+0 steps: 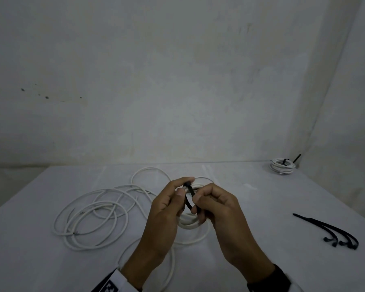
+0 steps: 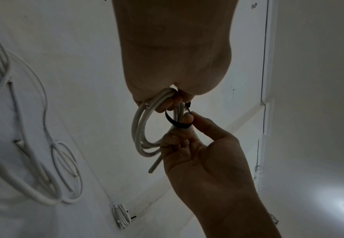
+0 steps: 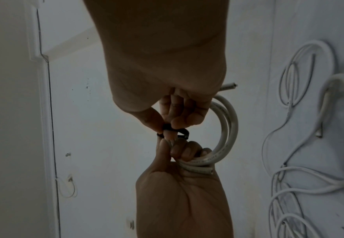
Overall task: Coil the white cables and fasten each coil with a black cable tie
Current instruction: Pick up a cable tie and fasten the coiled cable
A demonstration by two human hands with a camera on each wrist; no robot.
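Observation:
A small white cable coil (image 1: 190, 225) is held above the table (image 1: 251, 207) between both hands. My left hand (image 1: 180, 189) grips the coil (image 2: 140, 125) with curled fingers and thumb. A black cable tie (image 1: 189, 197) loops around the coil's strands beside those fingers. My right hand (image 1: 195, 204) pinches the tie (image 2: 179, 124) between thumb and forefinger. In the right wrist view the tie (image 3: 171, 130) sits under my right fingertips (image 3: 162, 124), just above the left hand (image 3: 173, 148). One cut cable end (image 2: 153, 167) sticks out of the coil.
Several loose white cables (image 1: 93, 213) lie tangled on the table's left half. A tied coil (image 1: 282, 165) rests at the back right corner by the wall. Spare black cable ties (image 1: 335, 232) lie at the right, near the table edge.

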